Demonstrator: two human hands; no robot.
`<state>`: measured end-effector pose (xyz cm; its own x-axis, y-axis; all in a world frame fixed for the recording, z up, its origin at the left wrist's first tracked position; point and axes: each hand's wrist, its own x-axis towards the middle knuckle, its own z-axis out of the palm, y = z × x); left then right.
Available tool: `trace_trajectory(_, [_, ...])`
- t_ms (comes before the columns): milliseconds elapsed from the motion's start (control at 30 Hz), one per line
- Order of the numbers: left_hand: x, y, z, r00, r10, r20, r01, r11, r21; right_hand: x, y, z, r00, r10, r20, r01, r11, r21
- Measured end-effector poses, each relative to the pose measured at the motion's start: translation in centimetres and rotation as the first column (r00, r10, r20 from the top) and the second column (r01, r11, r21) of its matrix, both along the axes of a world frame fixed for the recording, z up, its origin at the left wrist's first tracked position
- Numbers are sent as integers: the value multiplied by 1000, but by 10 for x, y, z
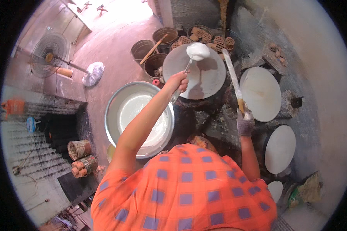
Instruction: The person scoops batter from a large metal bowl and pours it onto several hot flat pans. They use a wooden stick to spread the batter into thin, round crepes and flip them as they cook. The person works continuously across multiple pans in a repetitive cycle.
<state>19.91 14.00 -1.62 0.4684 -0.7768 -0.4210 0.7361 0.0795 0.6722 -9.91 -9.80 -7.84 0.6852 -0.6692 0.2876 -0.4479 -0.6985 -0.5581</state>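
Note:
My left hand (177,83) is closed on the handle of a ladle (198,51) full of white batter, held over a round flat griddle (176,62). The ladle's shadow falls on the griddle's pale surface. In my gloved right hand (244,117) is a long flat wooden stick (232,73), pale along most of its length and yellowish near my fingers. Its far tip lies by the griddle's right edge. Below my left forearm stands a wide metal basin (111,115) holding white batter (138,101).
Several round pale discs, one of them at right (260,93), line the right wall. Buckets (142,50) and perforated briquettes (201,33) stand behind the griddle. A pedestal fan (49,56), a white plastic bag (93,73) and more buckets (79,149) are on the left.

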Motion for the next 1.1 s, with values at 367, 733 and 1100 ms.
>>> trace_trajectory(367, [13, -136, -67, 953, -57, 299, -41, 949, 312, 60, -23, -23, 967, 53, -250, -7, 983, 184])
trace_trajectory(733, [43, -108, -69, 137, -607, 783, -548, 612, 570, 133, 39, -65, 987, -133, -87, 158, 760, 630])
trace_trajectory(1100, [74, 44, -10, 315, -289, 904, -799, 433, 417, 154, 76, -89, 962, -272, 7, 151, 557, 817])
